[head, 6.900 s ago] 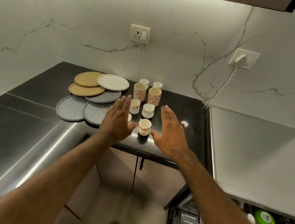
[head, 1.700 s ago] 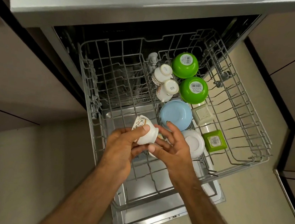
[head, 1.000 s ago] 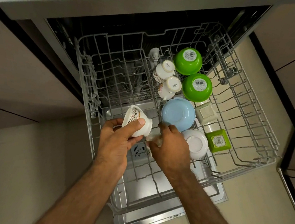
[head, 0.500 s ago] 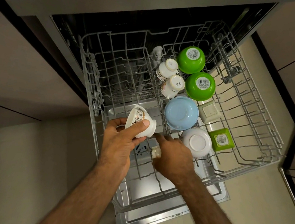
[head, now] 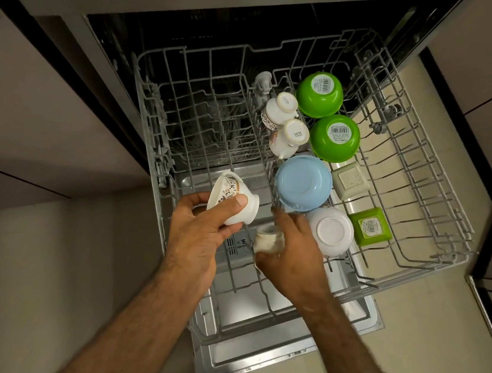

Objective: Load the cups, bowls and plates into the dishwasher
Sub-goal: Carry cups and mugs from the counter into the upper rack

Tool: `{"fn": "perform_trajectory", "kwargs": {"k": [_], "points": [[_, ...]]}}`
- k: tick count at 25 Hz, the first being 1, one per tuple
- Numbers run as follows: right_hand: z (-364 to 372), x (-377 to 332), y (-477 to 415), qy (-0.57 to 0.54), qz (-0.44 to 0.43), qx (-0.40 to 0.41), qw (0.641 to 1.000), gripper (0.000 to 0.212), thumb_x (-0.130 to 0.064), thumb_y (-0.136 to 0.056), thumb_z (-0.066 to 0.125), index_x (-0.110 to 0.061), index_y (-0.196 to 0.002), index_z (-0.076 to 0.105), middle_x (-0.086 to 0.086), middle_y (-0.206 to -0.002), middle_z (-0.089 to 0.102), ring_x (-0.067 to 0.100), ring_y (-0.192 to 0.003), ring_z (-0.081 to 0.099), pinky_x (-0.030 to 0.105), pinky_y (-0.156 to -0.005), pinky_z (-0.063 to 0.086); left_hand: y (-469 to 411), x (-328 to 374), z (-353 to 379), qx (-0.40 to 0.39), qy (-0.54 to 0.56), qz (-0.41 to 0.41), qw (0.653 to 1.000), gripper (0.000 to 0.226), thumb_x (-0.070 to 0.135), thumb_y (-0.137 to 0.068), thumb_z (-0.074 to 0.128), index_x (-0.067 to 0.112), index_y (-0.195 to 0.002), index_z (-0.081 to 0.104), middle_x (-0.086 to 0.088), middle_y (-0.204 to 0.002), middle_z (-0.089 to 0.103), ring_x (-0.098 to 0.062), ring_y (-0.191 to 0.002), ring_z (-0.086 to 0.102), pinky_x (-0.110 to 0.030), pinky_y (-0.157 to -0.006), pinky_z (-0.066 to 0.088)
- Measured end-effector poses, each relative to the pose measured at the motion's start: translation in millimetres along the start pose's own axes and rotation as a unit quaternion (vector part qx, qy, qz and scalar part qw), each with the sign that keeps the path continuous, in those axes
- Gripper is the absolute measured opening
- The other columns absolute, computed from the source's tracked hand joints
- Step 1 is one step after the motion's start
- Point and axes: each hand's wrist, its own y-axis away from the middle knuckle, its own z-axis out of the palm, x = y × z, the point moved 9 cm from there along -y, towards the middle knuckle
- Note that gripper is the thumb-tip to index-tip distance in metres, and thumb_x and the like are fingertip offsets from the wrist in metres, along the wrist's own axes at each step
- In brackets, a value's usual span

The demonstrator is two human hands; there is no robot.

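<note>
Head view, straight down into an open dishwasher (head: 225, 38), wire rack (head: 204, 113) drawn out above the lowered door (head: 248, 360). Gripped in the left hand (head: 198, 233): a patterned cup (head: 230, 200), white with a floral print, tipped on its side, thumb across the wall and fingers curled underneath, held over the rack's near-left section beside the centre row of tines. Closed round a small cream cup (head: 269, 238) (blurred, detail hard to make out): the right hand (head: 289, 253), fingers wrapped over it, low among the tines just in front of the blue bowl (head: 303, 182) and close beside the white bowl (head: 330, 231). Already racked upside down along the right half, back to front: far green bowl (head: 319, 94), near green bowl (head: 335, 137), then the blue and white ones. To their left, leaning on the tines, bases up: far white cup (head: 280, 108) and near white cup (head: 289, 137). Further right, also inverted: a pale square dish (head: 350, 180) and a green square dish (head: 370, 226). Both forearms bare, reaching in from the bottom edge.
</note>
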Motion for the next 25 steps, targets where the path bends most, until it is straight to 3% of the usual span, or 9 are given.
{"fn": "perform_trajectory", "kwargs": {"k": [3, 5, 7, 10, 14, 20, 25], "points": [[1.9, 4.6, 7.6, -0.073, 0.005, 0.012, 0.997, 0.089, -0.022, -0.068, 0.084, -0.029, -0.146, 0.043, -0.005, -0.126, 0.048, 0.012, -0.113, 0.051, 0.033, -0.095, 0.053, -0.2, -0.6, -4.1, 0.006, 0.005, -0.002, 1.0, 0.059, 0.008, -0.07, 0.088, 0.009, -0.12, 0.056, -0.015, -0.117, 0.071, -0.027, -0.098, 0.076, -0.036, -0.078, 0.063], [-2.1, -0.1, 11.2, -0.083, -0.021, 0.041, 0.995, 0.085, -0.021, -0.066, 0.087, -0.025, -0.141, 0.047, -0.004, -0.121, 0.052, 0.011, -0.108, 0.052, 0.026, -0.09, 0.051, -0.1, -1.5, -3.8, 0.008, 0.006, -0.001, 1.0, 0.055, 0.007, -0.072, 0.087, 0.009, -0.118, 0.056, -0.015, -0.116, 0.071, -0.026, -0.096, 0.076, -0.035, -0.077, 0.063], [-10.3, -8.4, 13.3, -0.058, -0.061, 0.081, 0.993, 0.081, -0.023, -0.065, 0.091, -0.022, -0.135, 0.051, -0.002, -0.123, 0.054, 0.012, -0.111, 0.052, 0.02, -0.088, 0.045, 1.5, -2.8, -1.5, 0.007, 0.002, 0.0, 1.0, 0.053, 0.007, -0.073, 0.086, 0.01, -0.116, 0.056, -0.014, -0.115, 0.071, -0.025, -0.096, 0.076, -0.035, -0.078, 0.063], [-15.8, -19.7, 11.8, 0.044, -0.103, 0.115, 0.987, 0.08, -0.028, -0.062, 0.094, -0.022, -0.131, 0.055, -0.001, -0.125, 0.06, 0.018, -0.114, 0.052, 0.03, -0.09, 0.047, 4.2, -5.2, 2.1, 0.001, -0.009, 0.003, 1.0, 0.051, 0.007, -0.073, 0.086, 0.011, -0.114, 0.056, -0.014, -0.113, 0.072, -0.024, -0.096, 0.076, -0.036, -0.08, 0.063], [-7.4, -18.3, 2.5, 0.091, -0.102, 0.092, 0.986, 0.083, -0.027, -0.059, 0.095, -0.022, -0.132, 0.056, 0.001, -0.128, 0.062, 0.023, -0.115, 0.053, 0.04, -0.093, 0.05, 5.0, -6.3, 2.9, -0.001, -0.016, 0.004, 1.0, 0.052, 0.006, -0.073, 0.086, 0.01, -0.115, 0.056, -0.015, -0.113, 0.072, -0.026, -0.096, 0.076, -0.04, -0.084, 0.063], [-3.4, -12.3, -4.1, 0.092, -0.095, 0.044, 0.99, 0.098, -0.035, -0.059, 0.095, -0.025, -0.144, 0.047, -0.003, -0.139, 0.057, 0.021, -0.124, 0.048, 0.036, -0.102, 0.042, 4.0, -9.7, 4.1, -0.01, -0.013, -0.004, 1.0, 0.049, 0.007, -0.073, 0.086, 0.01, -0.112, 0.057, -0.016, -0.116, 0.071, -0.026, -0.096, 0.076, -0.039, -0.08, 0.064], [-9.4, -7.8, -3.5, 0.04, -0.073, 0.053, 0.995, 0.081, -0.041, -0.072, 0.087, -0.026, -0.141, 0.048, -0.005, -0.133, 0.061, 0.019, -0.121, 0.051, 0.034, -0.097, 0.043, -1.2, -12.4, -0.8, -0.002, -0.007, -0.023, 1.0, 0.051, 0.012, -0.072, 0.087, 0.011, -0.112, 0.057, -0.017, -0.114, 0.073, -0.033, -0.099, 0.075, -0.04, -0.08, 0.064]]}}
